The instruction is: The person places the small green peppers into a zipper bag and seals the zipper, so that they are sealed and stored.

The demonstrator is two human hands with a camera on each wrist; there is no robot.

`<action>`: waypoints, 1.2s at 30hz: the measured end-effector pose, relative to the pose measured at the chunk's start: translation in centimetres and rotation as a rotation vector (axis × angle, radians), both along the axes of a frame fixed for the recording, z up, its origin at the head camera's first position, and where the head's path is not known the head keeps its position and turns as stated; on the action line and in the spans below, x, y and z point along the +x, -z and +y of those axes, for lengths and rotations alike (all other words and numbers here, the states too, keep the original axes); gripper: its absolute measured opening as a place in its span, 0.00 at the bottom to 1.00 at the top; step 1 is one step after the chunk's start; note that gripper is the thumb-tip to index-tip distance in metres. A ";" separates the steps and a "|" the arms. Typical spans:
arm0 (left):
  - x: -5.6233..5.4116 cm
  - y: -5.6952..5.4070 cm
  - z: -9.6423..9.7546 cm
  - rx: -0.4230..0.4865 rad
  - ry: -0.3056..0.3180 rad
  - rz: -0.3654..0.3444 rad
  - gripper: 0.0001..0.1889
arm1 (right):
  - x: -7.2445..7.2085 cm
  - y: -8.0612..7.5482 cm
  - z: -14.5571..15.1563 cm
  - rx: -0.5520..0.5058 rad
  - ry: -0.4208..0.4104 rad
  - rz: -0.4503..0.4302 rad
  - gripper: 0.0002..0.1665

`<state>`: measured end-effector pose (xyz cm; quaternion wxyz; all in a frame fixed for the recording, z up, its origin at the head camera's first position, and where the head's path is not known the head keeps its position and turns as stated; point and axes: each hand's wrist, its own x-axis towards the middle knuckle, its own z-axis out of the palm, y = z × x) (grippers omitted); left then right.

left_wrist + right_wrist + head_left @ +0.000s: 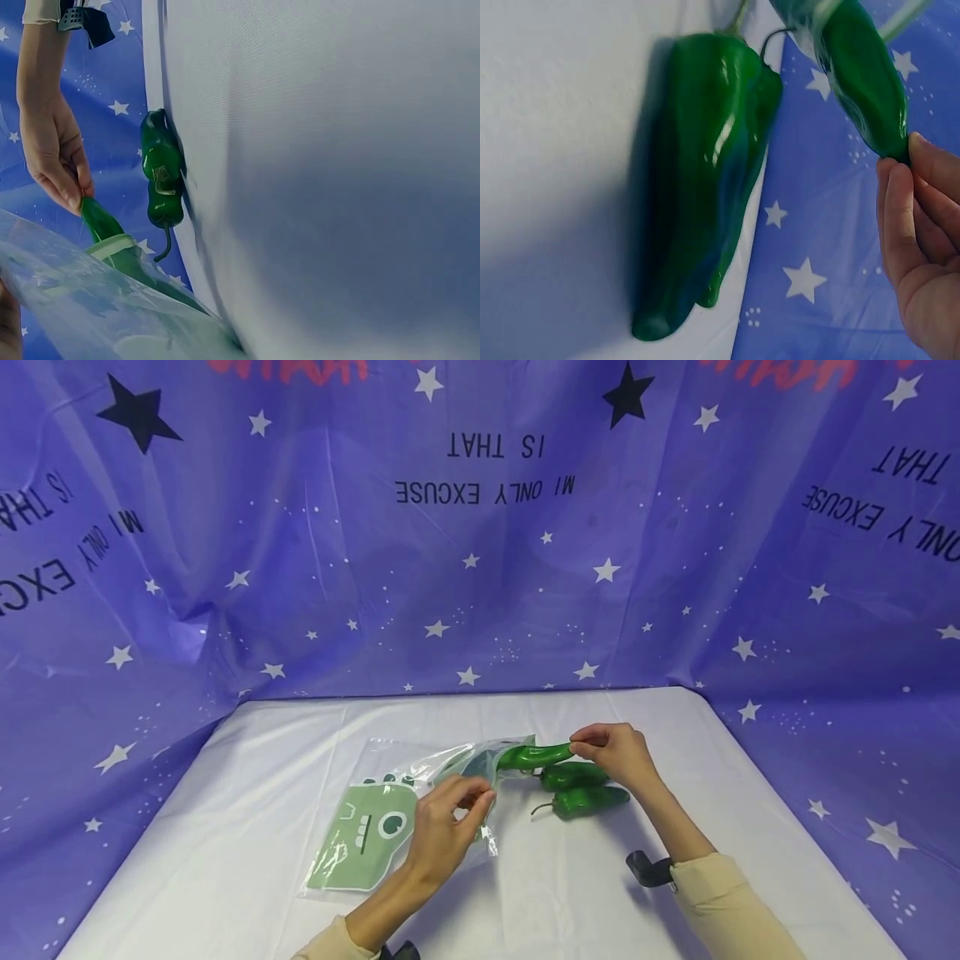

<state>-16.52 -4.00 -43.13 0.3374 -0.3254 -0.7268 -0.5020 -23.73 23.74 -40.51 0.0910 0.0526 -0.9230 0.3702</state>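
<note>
My right hand (617, 753) pinches the tip of a long green pepper (536, 757). The pepper's other end lies inside the mouth of a clear plastic bag (442, 752) printed with a green cartoon monster. With thumb and fingers my left hand (447, 824) grips the near edge of the bag's opening. In the right wrist view, the pepper (866, 82) tapers down to the right fingertips. Two more green peppers, one nearer (588, 802) and one farther (573, 774), lie side by side on the table, below the right hand.
A white cloth covers the table (225, 827). Behind it and at both sides hangs a purple curtain (480, 568) with stars and lettering. Dark straps with camera mounts (648, 869) sit at the wrists, by beige sleeves.
</note>
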 end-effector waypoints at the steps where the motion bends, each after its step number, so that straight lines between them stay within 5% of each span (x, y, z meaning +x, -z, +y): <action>1: 0.0 0.0 0.1 -0.001 0.002 0.001 0.06 | 0.0 0.1 -0.2 0.009 0.000 0.012 0.07; 11: -0.2 -0.1 0.3 -0.010 0.007 0.011 0.07 | -0.6 1.3 -2.4 0.004 -0.003 0.113 0.06; 36: -0.4 0.0 0.8 0.041 0.003 0.012 0.08 | -1.3 3.5 -5.1 -0.162 0.016 0.156 0.08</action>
